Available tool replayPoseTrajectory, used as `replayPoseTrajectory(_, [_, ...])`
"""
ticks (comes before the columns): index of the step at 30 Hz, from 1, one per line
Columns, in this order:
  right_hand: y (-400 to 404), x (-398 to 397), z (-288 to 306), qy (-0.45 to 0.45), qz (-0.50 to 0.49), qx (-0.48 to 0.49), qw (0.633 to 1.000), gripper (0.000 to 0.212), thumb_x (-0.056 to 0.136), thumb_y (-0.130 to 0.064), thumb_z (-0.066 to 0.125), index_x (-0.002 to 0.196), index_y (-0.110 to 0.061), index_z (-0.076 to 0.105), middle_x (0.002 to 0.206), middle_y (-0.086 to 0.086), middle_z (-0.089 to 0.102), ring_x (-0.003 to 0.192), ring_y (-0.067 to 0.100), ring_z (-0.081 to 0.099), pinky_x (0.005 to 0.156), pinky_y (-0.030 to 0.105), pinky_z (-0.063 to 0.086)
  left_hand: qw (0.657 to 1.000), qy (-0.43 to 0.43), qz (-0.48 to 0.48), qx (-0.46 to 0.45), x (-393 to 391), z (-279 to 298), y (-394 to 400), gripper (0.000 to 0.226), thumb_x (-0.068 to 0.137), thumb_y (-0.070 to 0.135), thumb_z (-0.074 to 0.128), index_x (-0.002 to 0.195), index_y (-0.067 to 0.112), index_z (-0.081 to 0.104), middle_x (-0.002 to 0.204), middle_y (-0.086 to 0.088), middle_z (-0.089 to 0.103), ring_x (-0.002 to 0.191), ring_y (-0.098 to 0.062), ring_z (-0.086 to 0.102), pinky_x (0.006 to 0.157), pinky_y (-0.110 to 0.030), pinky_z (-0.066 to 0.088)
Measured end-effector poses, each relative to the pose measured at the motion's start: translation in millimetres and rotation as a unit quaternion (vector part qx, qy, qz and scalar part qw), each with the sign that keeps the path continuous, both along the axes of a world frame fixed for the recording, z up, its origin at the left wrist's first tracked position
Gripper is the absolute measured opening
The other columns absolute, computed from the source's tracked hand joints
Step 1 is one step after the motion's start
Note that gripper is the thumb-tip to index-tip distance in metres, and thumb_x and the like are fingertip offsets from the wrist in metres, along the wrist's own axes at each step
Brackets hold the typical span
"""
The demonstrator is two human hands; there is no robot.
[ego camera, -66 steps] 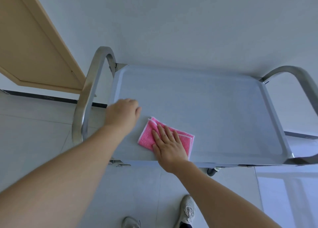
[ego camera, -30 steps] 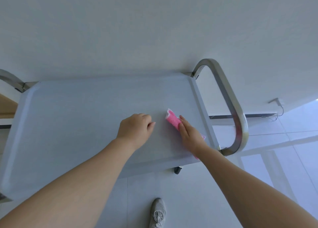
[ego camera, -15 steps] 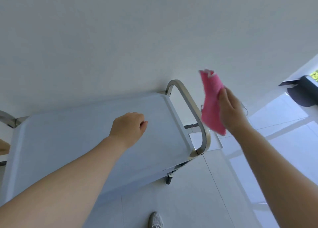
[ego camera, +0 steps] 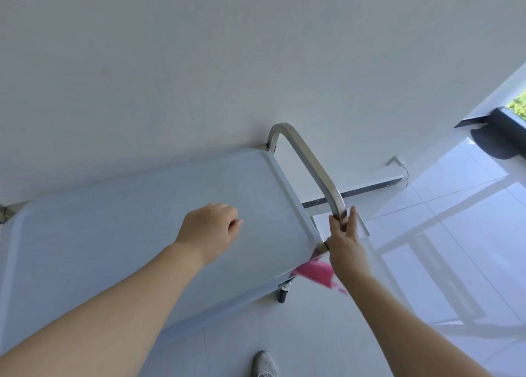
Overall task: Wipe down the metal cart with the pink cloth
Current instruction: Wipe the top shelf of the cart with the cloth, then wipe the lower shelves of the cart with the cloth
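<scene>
Half a second ago the right hand (ego camera: 345,244) held the pink cloth (ego camera: 316,274) up in the air beside the cart; it has since come down to the near end of the cart's handle (ego camera: 310,163), and the cloth now hangs below the wrist instead of standing above the fingers. The left hand (ego camera: 212,230) has barely shifted on the cart top.

Nearest the camera, a grey shoe (ego camera: 264,365) stands on the pale tiled floor (ego camera: 327,334) between the two forearms. A little farther on, the cloth dangles from under the right palm, blurred, just off the near right corner of the cart (ego camera: 142,234) and above a small black wheel (ego camera: 281,295). How the cloth is held cannot be made out, since the hand covers that part. The right hand's fingers reach up along the handle, with the thumb on the cart side and the other fingers on the outer side, closing around the metal bar.

The left hand lies on the flat top toward its right half, fingers loosely curled under, gripping nothing.

Beyond the hands, the handle arches up and back to the far right corner of the cart. A lower shelf (ego camera: 361,223) shows past the right hand. Behind everything is a plain white wall (ego camera: 199,63), with a dark baseboard (ego camera: 367,190) at its foot and a dark window frame (ego camera: 501,129) at far right.
</scene>
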State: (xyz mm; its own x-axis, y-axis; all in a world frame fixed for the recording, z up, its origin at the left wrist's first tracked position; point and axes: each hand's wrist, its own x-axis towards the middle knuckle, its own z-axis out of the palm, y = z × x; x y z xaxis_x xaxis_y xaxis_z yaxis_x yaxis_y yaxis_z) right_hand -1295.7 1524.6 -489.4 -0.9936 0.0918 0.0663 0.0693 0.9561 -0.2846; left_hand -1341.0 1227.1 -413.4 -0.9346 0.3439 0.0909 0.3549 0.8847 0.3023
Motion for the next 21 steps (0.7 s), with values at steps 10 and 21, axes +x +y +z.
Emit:
replayPoseTrajectory(10, [32.1,22.0,-45.8,0.138,0.046,-0.009,0.989,0.029,0.083,-0.009,0.063,0.112,-0.015,0.062,0.145,0.021,0.034,0.115,0.039,0.052,0.082,0.043,0.049,0.99,-0.111,-0.077,0.046,32.6,-120.4,85.4,0.021,0.089,0.033,0.05,0.082,0.015,0.058,0.087,-0.003,0.061,0.086,-0.026,0.057,0.064,-0.031,0.04])
replayPoseTrajectory(21, [104.2,73.6,-208.9,-0.072,0.088,-0.093,0.989,0.024,0.084,-0.009,0.058,0.106,-0.015,0.067,0.099,0.004,0.067,0.08,0.026,0.065,0.068,0.028,0.049,0.974,0.216,-0.064,0.025,78.4,-189.6,135.3,0.027,0.085,0.026,0.059,0.06,0.017,0.056,0.055,-0.002,0.052,0.054,-0.026,0.05,0.045,-0.032,0.035])
